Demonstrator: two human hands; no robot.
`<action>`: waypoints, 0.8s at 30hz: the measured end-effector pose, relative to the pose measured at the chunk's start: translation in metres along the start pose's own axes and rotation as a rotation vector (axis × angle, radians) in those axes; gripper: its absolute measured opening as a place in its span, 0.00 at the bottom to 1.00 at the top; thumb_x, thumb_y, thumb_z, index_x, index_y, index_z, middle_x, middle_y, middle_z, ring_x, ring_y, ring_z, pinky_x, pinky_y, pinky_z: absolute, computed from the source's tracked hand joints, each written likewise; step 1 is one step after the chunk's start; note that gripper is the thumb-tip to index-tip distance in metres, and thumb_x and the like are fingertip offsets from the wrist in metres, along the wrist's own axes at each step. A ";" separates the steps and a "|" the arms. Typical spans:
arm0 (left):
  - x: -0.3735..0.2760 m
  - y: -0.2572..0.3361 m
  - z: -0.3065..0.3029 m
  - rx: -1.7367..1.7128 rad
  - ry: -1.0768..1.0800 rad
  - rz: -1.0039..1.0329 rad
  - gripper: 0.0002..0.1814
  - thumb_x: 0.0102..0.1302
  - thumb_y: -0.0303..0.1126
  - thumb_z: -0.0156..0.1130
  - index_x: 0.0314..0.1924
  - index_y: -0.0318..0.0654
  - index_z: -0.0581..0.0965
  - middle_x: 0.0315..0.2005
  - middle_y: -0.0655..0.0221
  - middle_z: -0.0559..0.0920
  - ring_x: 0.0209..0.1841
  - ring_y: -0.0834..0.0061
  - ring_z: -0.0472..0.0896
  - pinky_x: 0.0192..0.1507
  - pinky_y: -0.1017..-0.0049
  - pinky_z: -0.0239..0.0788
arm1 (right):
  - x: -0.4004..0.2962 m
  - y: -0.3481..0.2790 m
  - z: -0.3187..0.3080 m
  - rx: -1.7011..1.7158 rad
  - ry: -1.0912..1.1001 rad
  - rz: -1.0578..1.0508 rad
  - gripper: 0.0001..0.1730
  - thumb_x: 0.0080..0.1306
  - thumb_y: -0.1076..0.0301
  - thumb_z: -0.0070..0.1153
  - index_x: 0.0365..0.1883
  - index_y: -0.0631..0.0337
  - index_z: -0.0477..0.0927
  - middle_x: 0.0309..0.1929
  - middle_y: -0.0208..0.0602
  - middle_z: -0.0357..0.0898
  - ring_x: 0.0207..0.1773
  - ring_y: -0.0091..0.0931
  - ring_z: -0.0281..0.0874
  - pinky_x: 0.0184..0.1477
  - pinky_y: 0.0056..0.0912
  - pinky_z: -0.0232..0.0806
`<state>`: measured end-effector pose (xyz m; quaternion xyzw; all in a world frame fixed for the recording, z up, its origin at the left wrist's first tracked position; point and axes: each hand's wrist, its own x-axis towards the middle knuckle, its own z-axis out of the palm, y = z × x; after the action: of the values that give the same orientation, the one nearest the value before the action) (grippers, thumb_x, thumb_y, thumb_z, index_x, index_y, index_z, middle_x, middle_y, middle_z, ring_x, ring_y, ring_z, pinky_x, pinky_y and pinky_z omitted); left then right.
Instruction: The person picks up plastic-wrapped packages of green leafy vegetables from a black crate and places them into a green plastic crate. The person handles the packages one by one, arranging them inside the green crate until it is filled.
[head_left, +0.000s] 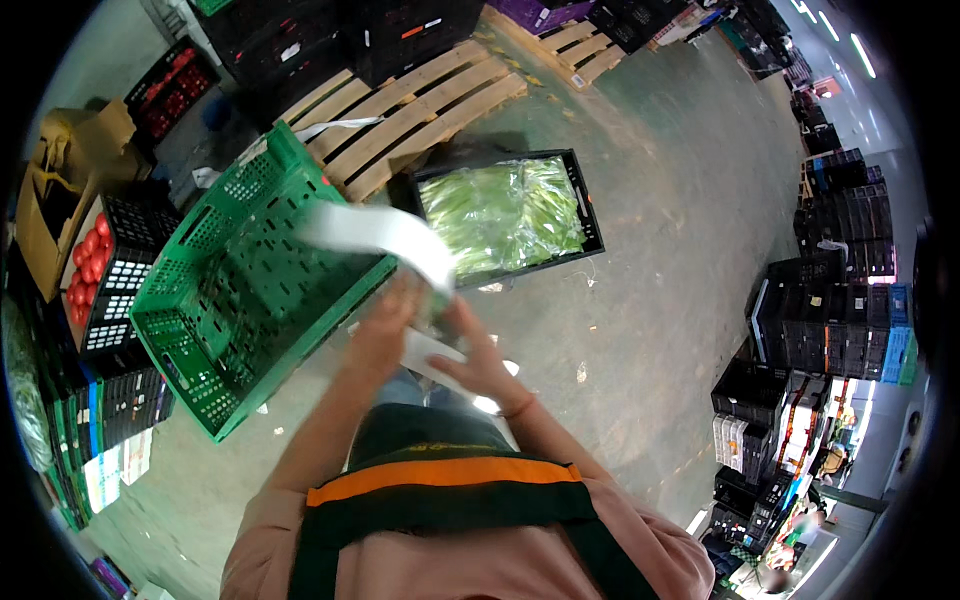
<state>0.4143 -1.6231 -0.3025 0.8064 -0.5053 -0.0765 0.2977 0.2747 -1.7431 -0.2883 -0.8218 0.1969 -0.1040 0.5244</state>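
Note:
A long white strip, blurred and looking like paper or label backing, curves out above my hands. My left hand has its fingers on the near end of this strip. My right hand is just beside it, thumb and fingers spread around the place where the strip passes; blur hides whether it grips anything. Another white length shows below, between my wrists. Left of my hands a green perforated plastic crate stands tilted, its inside facing me. Beyond them, a black crate holds leafy green vegetables under clear plastic film.
Wooden pallets with stacked black crates stand ahead. At left are a crate of tomatoes, a cardboard box and stacked folded crates. More crate stacks line the right side. Scraps dot the concrete floor.

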 end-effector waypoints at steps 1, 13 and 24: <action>-0.002 0.020 0.011 -0.100 -0.168 -0.049 0.31 0.58 0.23 0.46 0.63 0.40 0.55 0.59 0.52 0.59 0.60 0.54 0.62 0.58 0.62 0.57 | 0.016 -0.022 0.011 0.048 0.034 -0.044 0.28 0.58 0.66 0.56 0.56 0.64 0.64 0.50 0.45 0.70 0.51 0.33 0.69 0.48 0.31 0.64; 0.011 -0.021 -0.004 -1.519 -0.066 -0.900 0.18 0.60 0.29 0.57 0.50 0.33 0.71 0.39 0.68 0.78 0.40 0.78 0.76 0.44 0.76 0.67 | 0.020 0.012 0.034 0.414 -0.450 0.471 0.16 0.61 0.68 0.50 0.46 0.65 0.72 0.39 0.36 0.76 0.41 0.25 0.74 0.43 0.27 0.68; 0.033 -0.027 0.032 -1.017 -0.100 -0.814 0.07 0.58 0.28 0.57 0.32 0.31 0.77 0.25 0.68 0.78 0.26 0.84 0.72 0.30 0.78 0.65 | 0.079 0.012 -0.027 -0.362 0.090 -0.316 0.16 0.54 0.67 0.57 0.42 0.59 0.75 0.38 0.36 0.74 0.41 0.31 0.72 0.42 0.33 0.66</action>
<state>0.4371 -1.6557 -0.3373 0.6874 -0.0733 -0.4500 0.5653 0.3329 -1.8036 -0.2902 -0.9175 0.1045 -0.1845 0.3365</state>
